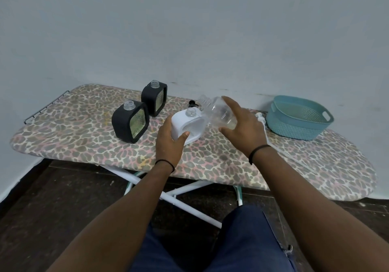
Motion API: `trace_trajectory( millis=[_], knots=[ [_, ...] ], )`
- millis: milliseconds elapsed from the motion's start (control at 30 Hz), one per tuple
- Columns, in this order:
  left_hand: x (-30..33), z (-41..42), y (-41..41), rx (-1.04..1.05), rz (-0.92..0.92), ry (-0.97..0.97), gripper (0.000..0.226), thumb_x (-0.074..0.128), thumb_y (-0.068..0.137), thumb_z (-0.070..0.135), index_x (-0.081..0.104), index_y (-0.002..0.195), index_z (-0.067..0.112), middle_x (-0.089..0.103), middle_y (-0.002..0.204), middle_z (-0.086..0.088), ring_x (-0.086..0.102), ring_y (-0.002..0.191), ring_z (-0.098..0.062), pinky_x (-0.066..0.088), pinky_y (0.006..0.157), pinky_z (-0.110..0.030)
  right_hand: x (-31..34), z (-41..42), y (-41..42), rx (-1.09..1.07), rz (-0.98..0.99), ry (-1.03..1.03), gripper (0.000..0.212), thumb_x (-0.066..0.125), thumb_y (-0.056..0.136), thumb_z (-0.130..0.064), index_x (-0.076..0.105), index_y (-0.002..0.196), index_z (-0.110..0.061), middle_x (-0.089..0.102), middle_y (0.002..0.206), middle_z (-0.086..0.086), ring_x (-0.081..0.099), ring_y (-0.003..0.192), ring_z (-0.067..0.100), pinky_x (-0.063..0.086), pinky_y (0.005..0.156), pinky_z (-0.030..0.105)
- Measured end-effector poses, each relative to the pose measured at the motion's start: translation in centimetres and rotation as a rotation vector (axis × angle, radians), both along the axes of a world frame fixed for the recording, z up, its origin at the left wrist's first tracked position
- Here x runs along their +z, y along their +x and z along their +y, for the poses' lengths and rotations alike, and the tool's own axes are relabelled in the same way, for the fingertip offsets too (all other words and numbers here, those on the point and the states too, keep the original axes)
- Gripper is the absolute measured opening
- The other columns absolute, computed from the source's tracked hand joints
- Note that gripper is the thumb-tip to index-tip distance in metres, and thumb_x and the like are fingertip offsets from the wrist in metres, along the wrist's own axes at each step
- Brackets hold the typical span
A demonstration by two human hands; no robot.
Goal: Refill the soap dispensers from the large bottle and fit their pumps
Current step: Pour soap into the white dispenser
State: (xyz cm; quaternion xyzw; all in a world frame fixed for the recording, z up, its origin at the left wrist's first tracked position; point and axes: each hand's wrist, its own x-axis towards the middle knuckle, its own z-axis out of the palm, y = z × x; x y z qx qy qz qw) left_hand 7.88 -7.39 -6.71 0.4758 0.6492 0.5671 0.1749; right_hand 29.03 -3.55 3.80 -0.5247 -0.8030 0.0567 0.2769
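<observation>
With left hand [171, 139] fingers steadying the white dispenser [188, 125], right hand [242, 128] fingers gripping the large bottle [219, 110] should keep its mouth just over the neck by the left fingertips.

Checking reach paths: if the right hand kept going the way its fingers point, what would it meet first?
The right hand already holds the clear bottle; farther up-left, probably the black pump, though depth is unclear.

Leopard-print ironing board [84, 145] on white crossed legs [168, 196], against a pale wall [189, 30]. Teal perforated basket [299, 118] at its right end. Dark floor [52, 198].
</observation>
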Motion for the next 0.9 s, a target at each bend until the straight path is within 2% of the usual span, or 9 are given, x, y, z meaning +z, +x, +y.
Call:
trace_trajectory(
  millis=[133,267,433,900],
  knots=[
    [-0.1,-0.1,0.0,0.058,0.064,-0.01,0.068,0.073,0.086,0.042,0.043,0.144,0.024,0.052,0.139,0.0,0.048,0.127,-0.022,0.046,0.104,-0.049,1.0,0.1,0.3,-0.026,-0.195,0.001,0.082,0.072,0.081,-0.037,0.026,0.147,-0.052,0.062,0.107,0.003,0.06,0.099,0.027,0.051,0.08,0.04],
    [0.3,-0.5,0.4,0.095,0.16,0.02,0.063,0.072,0.086,0.043,0.046,0.139,0.02,0.054,0.13,-0.004,0.049,0.118,-0.022,0.046,0.095,-0.039,1.4,0.1,0.2,-0.017,-0.22,-0.022,0.081,0.07,0.082,-0.036,0.024,0.147,-0.053,0.061,0.108,0.005,0.06,0.1,0.028,0.048,0.078,0.038],
    [0.8,-1.1,0.9,0.162,0.272,0.005,0.059,0.071,0.086,0.042,0.048,0.133,0.015,0.052,0.119,-0.01,0.047,0.105,-0.026,0.042,0.08,-0.036,1.8,-0.2,-0.1,-0.011,-0.286,0.007,0.078,0.067,0.084,-0.035,0.025,0.147,-0.054,0.061,0.11,0.005,0.059,0.104,0.03,0.045,0.084,0.041],
    [0.7,-1.3,1.3,0.176,0.39,0.002,0.062,0.077,0.083,0.029,0.049,0.136,0.013,0.049,0.112,-0.017,0.047,0.101,-0.033,0.047,0.081,-0.046,2.9,0.1,-0.5,-0.046,-0.375,0.002,0.078,0.065,0.085,-0.031,0.022,0.146,-0.056,0.056,0.103,0.004,0.057,0.099,0.03,0.041,0.089,0.047]
  ],
)
